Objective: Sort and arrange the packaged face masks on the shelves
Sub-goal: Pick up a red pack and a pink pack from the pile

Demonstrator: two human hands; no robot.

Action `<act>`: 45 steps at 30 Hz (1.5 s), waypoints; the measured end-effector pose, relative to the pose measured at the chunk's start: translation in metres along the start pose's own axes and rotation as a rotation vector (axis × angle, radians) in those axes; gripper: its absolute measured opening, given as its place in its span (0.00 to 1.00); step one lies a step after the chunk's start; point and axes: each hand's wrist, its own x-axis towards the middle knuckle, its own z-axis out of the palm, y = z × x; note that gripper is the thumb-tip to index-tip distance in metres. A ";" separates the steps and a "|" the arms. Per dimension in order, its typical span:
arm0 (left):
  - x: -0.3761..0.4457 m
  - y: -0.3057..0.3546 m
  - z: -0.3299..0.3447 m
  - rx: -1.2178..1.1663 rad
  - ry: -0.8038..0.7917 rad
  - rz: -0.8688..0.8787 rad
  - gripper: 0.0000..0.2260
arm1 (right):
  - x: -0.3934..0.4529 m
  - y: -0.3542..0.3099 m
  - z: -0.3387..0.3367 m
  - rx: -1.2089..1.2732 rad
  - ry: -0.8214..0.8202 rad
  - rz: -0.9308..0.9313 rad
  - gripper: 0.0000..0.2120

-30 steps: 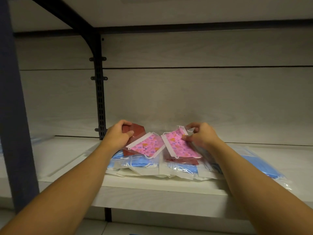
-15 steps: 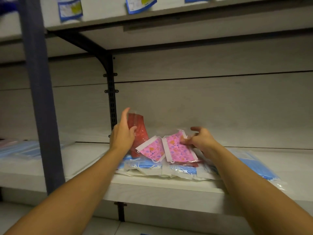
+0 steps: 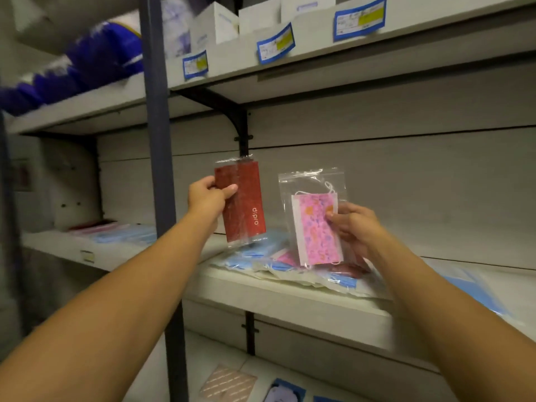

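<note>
My left hand (image 3: 206,198) grips a red packaged mask (image 3: 243,203) by its upper left corner and holds it upright above the shelf. My right hand (image 3: 352,227) pinches a pink patterned mask in a clear bag (image 3: 316,227) at its right edge, also raised upright. Below them a loose pile of packaged masks (image 3: 278,264), mostly blue with some pink and red, lies on the middle shelf (image 3: 290,297).
A dark upright post (image 3: 159,169) stands left of my left hand. More masks (image 3: 116,232) lie on the left bay's shelf. White boxes (image 3: 220,24) and blue price labels (image 3: 275,44) sit on the upper shelf. A blue packet (image 3: 478,291) lies at the right.
Both hands lifted their masks off the pile to upright positions. The view tilted up and left, bringing the upper shelf and left bay into sight.
</note>
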 end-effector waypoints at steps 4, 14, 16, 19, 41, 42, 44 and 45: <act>-0.013 0.016 -0.031 0.050 0.001 0.016 0.10 | -0.005 -0.010 0.032 -0.022 -0.087 0.004 0.12; -0.038 0.045 -0.127 0.213 0.067 0.053 0.11 | -0.024 -0.014 0.124 -0.063 -0.262 -0.003 0.10; -0.042 0.045 -0.153 0.229 0.100 0.044 0.12 | -0.029 -0.010 0.145 -0.083 -0.268 -0.003 0.10; -0.045 0.046 -0.192 0.252 0.159 0.040 0.13 | -0.037 -0.006 0.175 -0.111 -0.279 -0.016 0.10; -0.009 0.047 -0.417 0.302 0.273 -0.050 0.08 | -0.067 0.027 0.376 -0.177 -0.306 -0.050 0.09; -0.007 0.044 -0.426 0.306 0.273 -0.054 0.06 | -0.066 0.030 0.384 -0.173 -0.302 -0.045 0.09; -0.003 0.041 -0.441 0.314 0.271 -0.062 0.05 | -0.066 0.038 0.402 -0.161 -0.296 -0.030 0.09; 0.000 0.039 -0.448 0.313 0.269 -0.066 0.05 | -0.067 0.041 0.410 -0.159 -0.299 -0.022 0.09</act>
